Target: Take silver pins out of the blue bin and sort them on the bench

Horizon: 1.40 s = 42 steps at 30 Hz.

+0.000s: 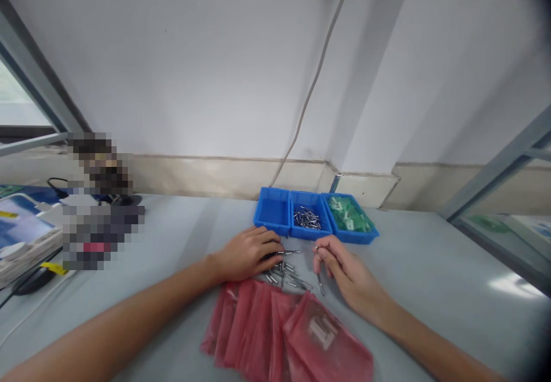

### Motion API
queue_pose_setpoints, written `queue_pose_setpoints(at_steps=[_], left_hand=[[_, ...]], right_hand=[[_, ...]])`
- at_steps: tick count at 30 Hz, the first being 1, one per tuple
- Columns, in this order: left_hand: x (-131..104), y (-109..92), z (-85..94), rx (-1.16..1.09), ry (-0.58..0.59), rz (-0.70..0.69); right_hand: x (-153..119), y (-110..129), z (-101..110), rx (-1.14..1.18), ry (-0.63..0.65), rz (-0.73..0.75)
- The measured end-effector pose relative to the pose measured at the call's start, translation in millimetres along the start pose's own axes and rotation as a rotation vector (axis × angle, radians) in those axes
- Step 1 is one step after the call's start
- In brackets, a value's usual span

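My left hand (252, 253) lies palm down, its curved fingers spread over the left side of a loose pile of thin metal pins (284, 270); the fingertips touch some of them. Right of the pile, my right hand (342, 270) is closed in a pinch, with the tip of a slim metal pin (317, 248) showing at the fingertips. Below those fingers another metal pin (321, 285) slants down; whether the hand holds it or it lies on the table, I cannot tell. Several red plastic bags (253, 330) overlap in front of the pile, and the rightmost shows a pale label.
Behind my hands stand three joined blue bins: an empty left bin (273, 205), a middle bin (312, 234) of metal pins and a right bin (357, 237) of green bags. A blurred-out person (103, 210) and white power strips (32, 256) are at the left. A cable hangs down the wall.
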<state>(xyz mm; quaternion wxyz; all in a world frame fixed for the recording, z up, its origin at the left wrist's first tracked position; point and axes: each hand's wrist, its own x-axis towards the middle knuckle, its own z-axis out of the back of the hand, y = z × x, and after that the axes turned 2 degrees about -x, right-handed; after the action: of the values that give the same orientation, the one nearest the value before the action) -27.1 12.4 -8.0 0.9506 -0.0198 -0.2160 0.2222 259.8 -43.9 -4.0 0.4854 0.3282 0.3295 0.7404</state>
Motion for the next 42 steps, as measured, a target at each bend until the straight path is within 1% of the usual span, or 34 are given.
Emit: queue_pose_setpoints(at_steps=[7, 12, 19, 31, 39, 42], left_hand=[[0.0, 0.3, 0.5, -0.014, 0.01, 0.005], [-0.9, 1.0, -0.3, -0.017, -0.009, 0.001], [-0.6, 0.6, 0.2, -0.006, 0.0, 0.006], [0.0, 0.0, -0.4, -0.001, -0.019, -0.003], [-0.4, -0.2, 0.0, 0.002, -0.001, 0.006], [-0.1, -0.2, 0.2, 0.003, 0.003, 0.007]], right_hand=[[-1.1, 4.0, -0.7, -0.001, -0.038, -0.03], [-1.4, 5.9, -1.0, -0.043, -0.008, 0.005], [-0.8, 7.0, -0.1, -0.083, 0.0, 0.02], [2.3, 5.0, 1.3, -0.086, 0.014, 0.065], [1.4, 0.2, -0.1, -0.081, -0.074, 0.061], [1.8, 1.8, -0.6, -0.066, -0.075, 0.042]])
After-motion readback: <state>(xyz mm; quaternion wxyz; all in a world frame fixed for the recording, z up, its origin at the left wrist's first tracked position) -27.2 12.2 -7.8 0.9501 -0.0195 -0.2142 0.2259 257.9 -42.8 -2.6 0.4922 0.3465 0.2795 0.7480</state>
